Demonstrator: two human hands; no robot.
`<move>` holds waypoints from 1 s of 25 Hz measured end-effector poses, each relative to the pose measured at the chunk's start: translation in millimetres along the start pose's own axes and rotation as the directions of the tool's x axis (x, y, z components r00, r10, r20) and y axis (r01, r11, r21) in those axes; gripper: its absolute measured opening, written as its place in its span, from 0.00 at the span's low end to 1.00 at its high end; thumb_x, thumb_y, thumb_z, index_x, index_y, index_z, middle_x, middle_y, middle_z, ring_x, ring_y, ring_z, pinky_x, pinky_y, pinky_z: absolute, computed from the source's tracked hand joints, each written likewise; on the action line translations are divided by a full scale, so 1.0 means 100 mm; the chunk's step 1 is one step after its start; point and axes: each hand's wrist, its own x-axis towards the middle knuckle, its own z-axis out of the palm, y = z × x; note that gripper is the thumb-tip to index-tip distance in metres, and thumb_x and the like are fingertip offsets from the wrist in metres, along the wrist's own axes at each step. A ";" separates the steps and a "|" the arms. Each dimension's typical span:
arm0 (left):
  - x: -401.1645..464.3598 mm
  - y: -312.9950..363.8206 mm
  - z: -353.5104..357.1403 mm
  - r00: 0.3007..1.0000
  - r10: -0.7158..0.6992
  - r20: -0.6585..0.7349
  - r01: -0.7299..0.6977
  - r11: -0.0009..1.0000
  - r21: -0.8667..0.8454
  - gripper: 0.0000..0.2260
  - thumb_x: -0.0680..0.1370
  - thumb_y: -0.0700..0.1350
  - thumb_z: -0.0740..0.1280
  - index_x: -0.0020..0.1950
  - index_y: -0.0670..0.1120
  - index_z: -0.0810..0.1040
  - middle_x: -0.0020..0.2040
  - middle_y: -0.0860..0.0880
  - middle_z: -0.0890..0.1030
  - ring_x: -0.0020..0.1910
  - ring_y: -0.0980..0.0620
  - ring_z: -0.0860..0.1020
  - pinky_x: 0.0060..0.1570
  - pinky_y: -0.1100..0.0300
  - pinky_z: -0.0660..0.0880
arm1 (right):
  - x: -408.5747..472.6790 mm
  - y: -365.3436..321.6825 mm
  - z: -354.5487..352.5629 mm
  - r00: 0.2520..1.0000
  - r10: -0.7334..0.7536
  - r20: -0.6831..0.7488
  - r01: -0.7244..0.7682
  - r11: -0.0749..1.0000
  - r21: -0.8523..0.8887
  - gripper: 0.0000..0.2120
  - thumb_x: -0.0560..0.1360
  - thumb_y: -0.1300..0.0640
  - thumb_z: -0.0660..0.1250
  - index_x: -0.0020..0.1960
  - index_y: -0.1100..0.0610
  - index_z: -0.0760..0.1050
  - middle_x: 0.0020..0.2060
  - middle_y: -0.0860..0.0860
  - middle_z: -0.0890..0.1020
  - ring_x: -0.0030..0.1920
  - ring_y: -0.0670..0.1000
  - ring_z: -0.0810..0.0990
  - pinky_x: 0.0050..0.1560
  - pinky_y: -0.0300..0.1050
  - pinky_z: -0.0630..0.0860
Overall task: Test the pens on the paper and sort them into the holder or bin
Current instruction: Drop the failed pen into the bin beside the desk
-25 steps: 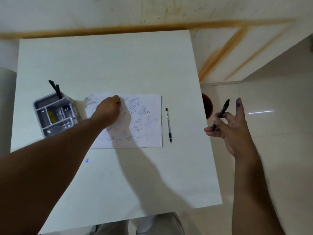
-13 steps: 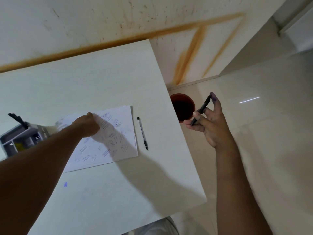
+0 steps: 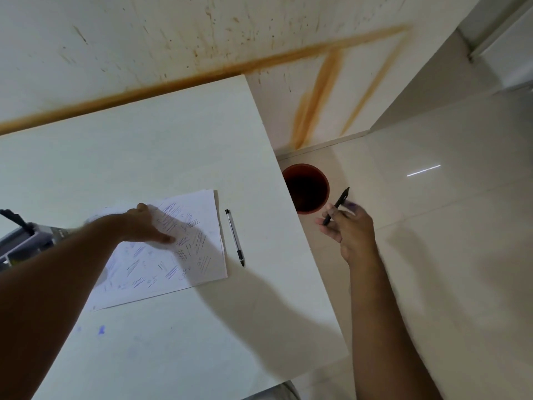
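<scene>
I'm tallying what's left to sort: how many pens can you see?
3 in view: a black pen in the right hand, a clear-barrelled pen on the table right of the paper, and one dark pen in the holder; more may be hidden there.

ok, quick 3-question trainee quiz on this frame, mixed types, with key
1. True or false: the right hand holds a black pen off the table's right edge, near the brown bin on the floor.
2. How many pens lie loose on the table beside the paper? A) none B) one C) three
3. Fill in: the left hand rests on the ____.

Key: 1 true; 2 B, the one clear pen lying right of the sheet; 3 paper.
</scene>
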 end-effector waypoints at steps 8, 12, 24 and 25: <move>0.05 -0.03 0.15 0.991 0.028 -0.133 -0.017 0.997 0.076 0.55 0.62 0.62 0.85 0.75 0.36 0.61 0.66 0.39 0.74 0.65 0.40 0.75 0.63 0.47 0.77 | 0.61 0.55 -0.18 0.925 0.364 -0.112 -0.361 0.932 0.043 0.14 0.82 0.65 0.70 0.64 0.74 0.78 0.44 0.63 0.86 0.38 0.51 0.84 0.28 0.34 0.80; 0.03 0.00 0.15 0.989 0.027 -0.146 -0.020 0.999 0.049 0.52 0.64 0.59 0.85 0.74 0.35 0.62 0.66 0.39 0.75 0.64 0.39 0.76 0.61 0.48 0.77 | 0.83 0.28 -0.06 0.944 0.307 -0.125 -0.309 0.951 0.005 0.11 0.81 0.65 0.71 0.61 0.70 0.80 0.51 0.64 0.87 0.41 0.51 0.86 0.29 0.35 0.81; 0.08 -0.07 0.16 0.986 0.020 -0.165 -0.021 1.000 -0.005 0.54 0.59 0.61 0.86 0.74 0.38 0.64 0.64 0.41 0.76 0.62 0.40 0.77 0.62 0.45 0.79 | 0.52 0.30 0.35 0.956 -0.185 -0.226 0.086 0.918 -0.387 0.07 0.80 0.61 0.70 0.49 0.49 0.82 0.53 0.53 0.88 0.54 0.56 0.87 0.61 0.58 0.85; 0.07 -0.07 0.16 0.985 0.025 -0.168 -0.026 1.000 -0.002 0.54 0.59 0.61 0.86 0.74 0.39 0.63 0.65 0.41 0.76 0.63 0.40 0.77 0.62 0.45 0.79 | 0.33 0.33 0.44 0.930 -0.280 -0.237 0.169 0.901 -0.399 0.10 0.79 0.62 0.69 0.46 0.47 0.82 0.49 0.50 0.88 0.52 0.54 0.87 0.59 0.55 0.85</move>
